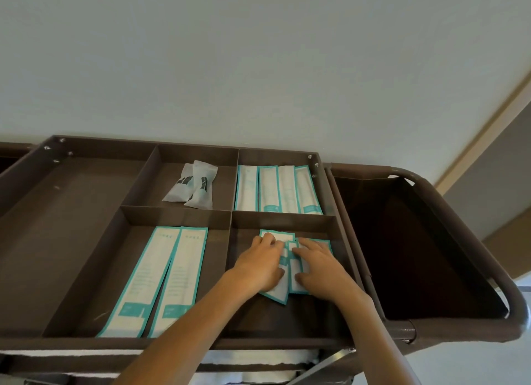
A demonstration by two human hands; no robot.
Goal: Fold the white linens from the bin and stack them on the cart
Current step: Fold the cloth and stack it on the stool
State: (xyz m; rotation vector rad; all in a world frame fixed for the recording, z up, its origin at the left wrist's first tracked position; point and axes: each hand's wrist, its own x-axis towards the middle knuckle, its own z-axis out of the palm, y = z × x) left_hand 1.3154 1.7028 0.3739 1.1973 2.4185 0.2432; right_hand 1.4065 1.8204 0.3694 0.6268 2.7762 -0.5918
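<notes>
Your left hand (260, 265) and right hand (319, 266) both lay flat, fingers spread and uncurled, pressing on the small packets (279, 290) in the near right compartment of the cart (71, 343) — neither grasped anything. The packets overlapped in a loose cluster under your palms. White linens (253, 358) sat lower in the cart, under the compartments, partly hidden by your forearms. The bin (416, 255) hung at the cart's right end, its inside too dark to read. Two long packets (161, 278) lay side by side in the near middle compartment; four more lay in the far right one — two pouches (192, 189) in the far middle.
</notes>
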